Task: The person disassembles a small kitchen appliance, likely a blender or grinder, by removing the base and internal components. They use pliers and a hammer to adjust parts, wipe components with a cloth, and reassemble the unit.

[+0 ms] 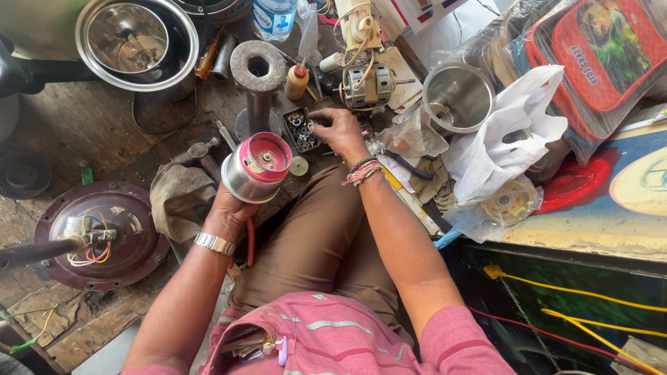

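My left hand holds a steel mixer jar turned bottom-up, its pink base and centre coupler facing me. A metal watch sits on that wrist. My right hand reaches into a small black tray of metal washers and nuts on the wooden floor, fingertips among the parts. Thread bands circle that wrist. A small round disc lies just beside the jar.
A hammer and grey cloth lie left of the jar. A maroon fan motor housing with wires is at far left. Steel pots, a bare motor, an orange bottle, another steel jar and white plastic bags crowd the back and right.
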